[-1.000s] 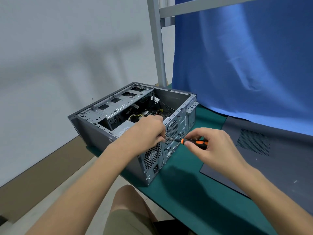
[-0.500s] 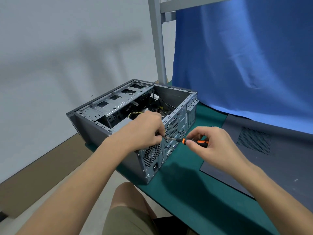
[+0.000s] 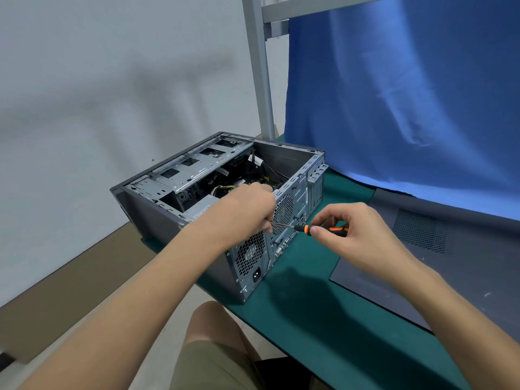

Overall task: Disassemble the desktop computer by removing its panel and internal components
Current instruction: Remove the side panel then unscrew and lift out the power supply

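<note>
A grey desktop computer case point(image 3: 157, 220) lies on its side on the green mat, its open side up, with drive cage and cables showing inside. My right hand point(image 3: 354, 235) grips the black and orange handle of a screwdriver point(image 3: 318, 228). The metal shaft points left at the case's rear plate, near the upper fan grille. My left hand point(image 3: 250, 209) rests on the rear top edge of the case, fingers curled around the screwdriver's tip. The tip itself is hidden by those fingers.
The removed dark side panel point(image 3: 439, 254) with a perforated vent lies flat on the mat to the right. The green mat point(image 3: 323, 319) ends close to my knee point(image 3: 213, 333). A blue cloth point(image 3: 408, 94) hangs behind, beside a grey metal post point(image 3: 260, 66).
Both hands and the screwdriver stay at the same spot on the rear plate. The view has shifted slightly; my right hand's fingers have shifted slightly along the handle.
</note>
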